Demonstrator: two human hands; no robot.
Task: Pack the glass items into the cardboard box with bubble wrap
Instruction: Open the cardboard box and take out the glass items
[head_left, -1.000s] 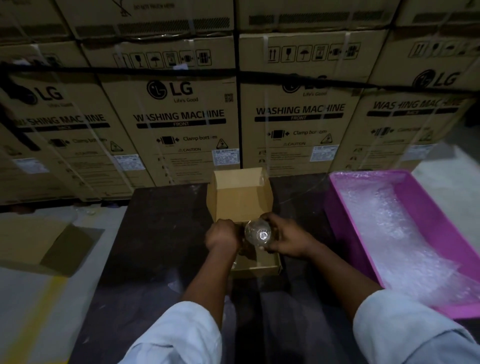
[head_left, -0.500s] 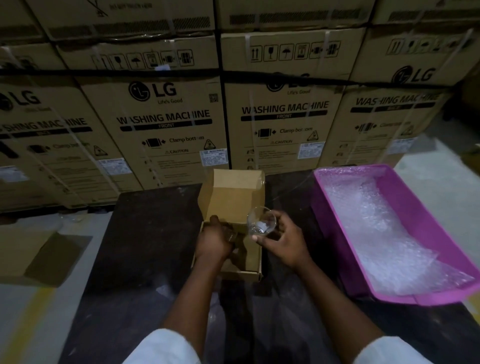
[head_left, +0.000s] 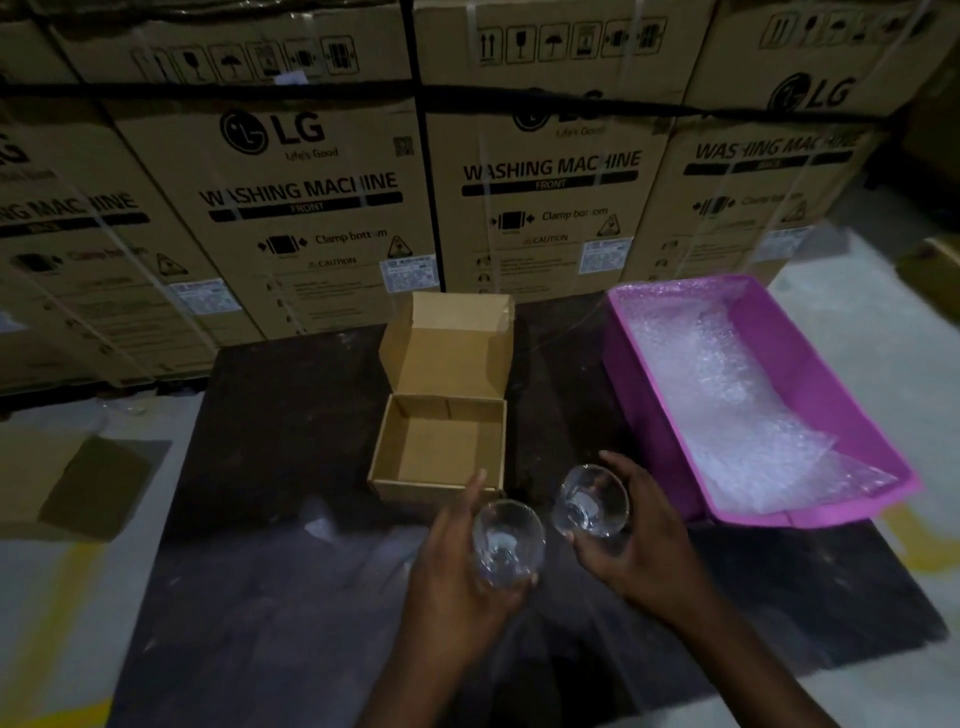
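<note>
Both hands were busy, each wrapped around one glass. My left hand (head_left: 457, 566) cupped the left glass (head_left: 508, 543) from the side and below, fingers curled round its body, and my right hand (head_left: 641, 545) gripped the right glass (head_left: 589, 501) the same way, thumb up over the far rim. I judged I held them apart and low over the table (head_left: 291, 467) so they could not knock together. Both glasses sat just on my side of the cardboard box (head_left: 439, 447), the left one close to its near wall, the right one off its near right corner. That box stood open with its lid tipped back, and I could see nothing inside it, so the packing proper looked not yet begun. Bubble wrap (head_left: 727, 395) lay in the pink tray (head_left: 810, 374) to the right, near my right hand, which I took as the sensible place to reach next. Large washing machine cartons (head_left: 311, 197) lined the back.
</note>
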